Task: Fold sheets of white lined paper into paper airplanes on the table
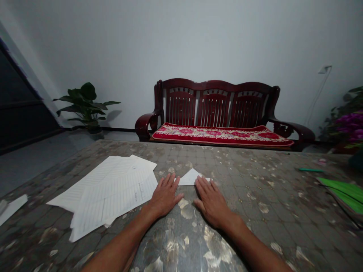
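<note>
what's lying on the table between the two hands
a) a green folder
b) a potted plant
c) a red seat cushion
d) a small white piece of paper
d, the small white piece of paper lies on the patterned table top between the left hand and the right hand, with its right end under the right hand's fingers.

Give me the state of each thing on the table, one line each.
Left hand: open, flat on the table
Right hand: open, flat, fingertips on the paper
Folded paper: lying flat, pointed end forward
Lined sheets: loose, overlapping
Green folder: lying flat, closed
</note>
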Available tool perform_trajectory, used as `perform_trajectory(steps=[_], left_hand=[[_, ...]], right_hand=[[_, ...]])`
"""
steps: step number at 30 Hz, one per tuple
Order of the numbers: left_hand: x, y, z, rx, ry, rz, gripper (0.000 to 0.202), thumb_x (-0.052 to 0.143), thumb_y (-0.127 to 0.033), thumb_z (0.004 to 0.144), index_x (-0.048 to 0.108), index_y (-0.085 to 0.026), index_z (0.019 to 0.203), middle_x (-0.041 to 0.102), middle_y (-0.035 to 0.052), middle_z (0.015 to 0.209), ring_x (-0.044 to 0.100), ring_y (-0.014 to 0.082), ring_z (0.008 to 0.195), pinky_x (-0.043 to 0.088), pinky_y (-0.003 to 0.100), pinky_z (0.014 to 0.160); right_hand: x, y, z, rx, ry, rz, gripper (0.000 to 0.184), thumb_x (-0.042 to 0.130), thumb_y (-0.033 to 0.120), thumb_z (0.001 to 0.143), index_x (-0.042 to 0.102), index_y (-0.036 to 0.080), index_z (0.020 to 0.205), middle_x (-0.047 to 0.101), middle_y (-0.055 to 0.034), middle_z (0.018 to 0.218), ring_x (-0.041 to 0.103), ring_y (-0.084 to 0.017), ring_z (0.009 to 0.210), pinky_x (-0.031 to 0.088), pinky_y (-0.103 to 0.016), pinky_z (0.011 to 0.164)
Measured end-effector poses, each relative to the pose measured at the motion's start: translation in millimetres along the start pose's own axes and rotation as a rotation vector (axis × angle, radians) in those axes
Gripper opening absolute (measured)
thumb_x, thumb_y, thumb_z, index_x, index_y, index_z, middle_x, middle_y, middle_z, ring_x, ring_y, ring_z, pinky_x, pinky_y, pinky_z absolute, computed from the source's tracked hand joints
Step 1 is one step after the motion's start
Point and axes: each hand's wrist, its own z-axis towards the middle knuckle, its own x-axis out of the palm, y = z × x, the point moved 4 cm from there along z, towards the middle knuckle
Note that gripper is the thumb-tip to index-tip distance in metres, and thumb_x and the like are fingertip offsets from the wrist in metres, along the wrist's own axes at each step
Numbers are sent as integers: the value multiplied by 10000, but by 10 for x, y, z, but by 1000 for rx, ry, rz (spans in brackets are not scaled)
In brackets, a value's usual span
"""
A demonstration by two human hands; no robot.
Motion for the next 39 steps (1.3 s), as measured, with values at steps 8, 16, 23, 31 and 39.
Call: perform_trajectory(steps=[8, 16, 23, 31, 39], left_hand=[[-29, -12, -12, -33, 27, 2, 676, 423, -542, 950, 344, -170, 1510, 232, 136, 1600, 185, 318, 1485, 177, 513, 1185], [-116, 73, 109, -168, -29, -99, 564, 346, -452, 979, 476, -117, 1415, 392, 162, 1531, 327, 309, 1435, 276, 466, 1157], [-202, -188, 444, -140, -88, -241, 618, 573, -385, 842, 462, -171, 1411, 549, 130, 1405, 497, 297, 1300, 378, 405, 1083], [-201, -234, 618, -241, -24, -334, 927, 750, -291, 648, 351, -147, 1471, 482, 172, 1453, 511, 315, 1282, 427, 344, 1001], [-139, -189, 553, -157, -66, -811, 316, 590, -221, 656, 712, -122, 930, 720, 25, 832, 657, 240, 806, 478, 285, 710]], right_hand=[[49, -200, -23, 133, 134, -6, 686, 332, 496, 986, 275, 75, 1525, 191, -139, 1595, 168, -271, 1485, 131, -481, 1205], [48, -482, 7, 324, -16, 35, 570, 342, 381, 972, 432, 101, 1459, 327, -136, 1559, 288, -269, 1449, 196, -483, 1185], [103, -595, 28, 353, -180, 99, 532, 430, 328, 928, 478, 146, 1426, 462, -140, 1482, 399, -280, 1387, 273, -457, 1154], [41, -619, 30, 404, -208, 192, 603, 487, 305, 876, 430, 106, 1442, 481, -151, 1466, 431, -265, 1359, 287, -410, 1144], [106, -805, 64, 493, -364, 482, 745, 578, 283, 770, 348, 193, 1473, 597, -100, 1353, 548, -239, 1253, 384, -406, 1075]])
